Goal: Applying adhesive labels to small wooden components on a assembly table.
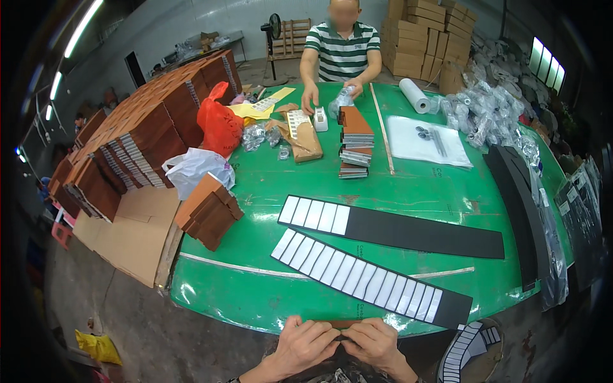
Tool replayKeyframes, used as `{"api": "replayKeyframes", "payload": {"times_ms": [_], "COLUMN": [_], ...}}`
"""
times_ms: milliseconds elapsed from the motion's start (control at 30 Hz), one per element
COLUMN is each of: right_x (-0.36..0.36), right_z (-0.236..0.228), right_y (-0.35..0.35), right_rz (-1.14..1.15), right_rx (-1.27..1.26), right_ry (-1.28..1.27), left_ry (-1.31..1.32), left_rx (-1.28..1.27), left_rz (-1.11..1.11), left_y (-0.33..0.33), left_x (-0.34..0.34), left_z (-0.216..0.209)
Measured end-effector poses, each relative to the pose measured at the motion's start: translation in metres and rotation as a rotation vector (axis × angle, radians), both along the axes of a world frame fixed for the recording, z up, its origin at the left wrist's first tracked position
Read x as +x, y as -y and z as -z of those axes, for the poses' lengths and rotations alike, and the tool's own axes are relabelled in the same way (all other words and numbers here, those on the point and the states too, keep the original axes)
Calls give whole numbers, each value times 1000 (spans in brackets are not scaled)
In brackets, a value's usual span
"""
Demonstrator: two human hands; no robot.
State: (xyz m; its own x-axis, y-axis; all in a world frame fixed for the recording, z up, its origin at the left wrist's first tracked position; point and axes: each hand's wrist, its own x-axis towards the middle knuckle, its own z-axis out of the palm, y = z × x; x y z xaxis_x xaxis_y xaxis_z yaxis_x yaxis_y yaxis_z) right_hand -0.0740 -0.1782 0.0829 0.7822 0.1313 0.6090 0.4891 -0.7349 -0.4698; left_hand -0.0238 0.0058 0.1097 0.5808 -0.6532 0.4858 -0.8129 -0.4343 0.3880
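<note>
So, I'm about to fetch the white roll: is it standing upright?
No, the white roll lies on its side on the green table.

The head-worn fisheye looks down and forward from close above the left hand [305, 345] and right hand [372, 343], facing past their grip across the green table [230, 295].

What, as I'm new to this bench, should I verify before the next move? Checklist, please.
1. Left grip and right grip both holding the thin brown piece: ok.
2. Condition of that piece, mostly hidden: cannot tell.
3. Nearer long black strip with white rectangles flat on the green table: ok.
4. White rectangles on farther long black strip: ok.
5. Stack of brown slabs before the co-worker squared up: not ok.
</note>
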Motion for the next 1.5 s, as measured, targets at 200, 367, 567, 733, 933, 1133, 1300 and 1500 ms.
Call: {"api": "replayKeyframes", "payload": {"times_ms": [200, 367, 567, 733, 933, 1133, 1300, 1500], "right_x": [-1, -23, -27, -22, -21, -19, -17, -16], "right_z": [3, 36, 53, 61, 63, 63, 65, 67], "right_y": [10, 36, 39, 34, 35, 34, 34, 36], "right_rz": [51, 157, 12, 8, 12, 11, 14, 34], "right_rx": [78, 991, 1700, 1692, 1675, 1702, 1708, 1687], "right_ry": [-96, -375, -370, -361, -374, -357, -348, -368], "left_ry": [-31, -479, -783, -647, -595, -588, -545, -527], "left_rx": [-23, -266, -169, -127, -327, -371, -390, -409], "left_rz": [-68, -285, -137, -102, -53, -78, -78, -104], "left_y": [-9, -43, -51, -36, -28, -23, -22, -21], "left_x": [0, 3, 8, 10, 15, 14, 16, 16], "left_z": [-6, 35, 83, 95, 102, 103, 101, 103]}}
